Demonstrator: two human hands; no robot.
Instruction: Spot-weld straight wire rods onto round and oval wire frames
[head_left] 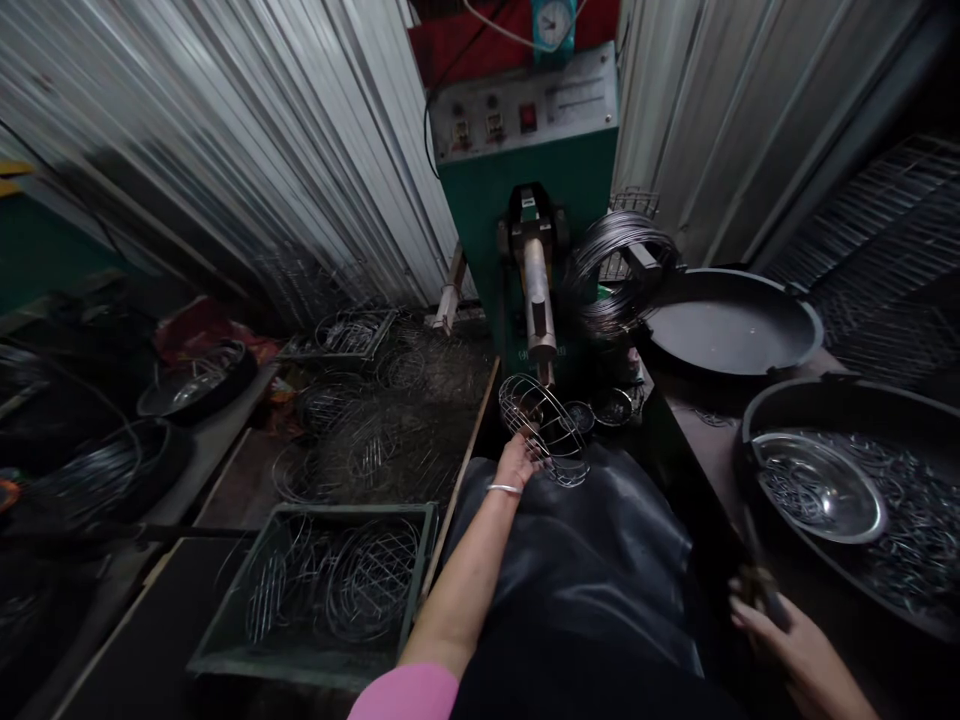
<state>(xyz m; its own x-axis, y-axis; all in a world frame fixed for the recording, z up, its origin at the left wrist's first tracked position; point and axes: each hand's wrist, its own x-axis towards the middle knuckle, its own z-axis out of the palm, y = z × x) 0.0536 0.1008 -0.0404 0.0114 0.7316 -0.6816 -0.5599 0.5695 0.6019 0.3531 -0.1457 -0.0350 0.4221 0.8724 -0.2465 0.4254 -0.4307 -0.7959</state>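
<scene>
My left hand (519, 462), with a bangle on the wrist, is closed around the near side of a round wire basket (559, 415). The basket is tilted, above my lap and just below the copper-coloured tip of a spot welding machine (538, 290). Low on the right, my right hand (799, 635) grips a dark-handled hand tool (766, 598), blurred by motion, so its exact kind is unclear. It is beside the large black pan (750, 455) of small metal pieces, apart from the basket.
A green crate (311, 665) of wire pieces stands at the lower left, with loose wire grids beyond it. Coiled wire (626, 260) hangs right of the machine. A wide shallow pan (739, 325) and a steel bowl (862, 495) lie on the right. Corrugated metal walls stand behind.
</scene>
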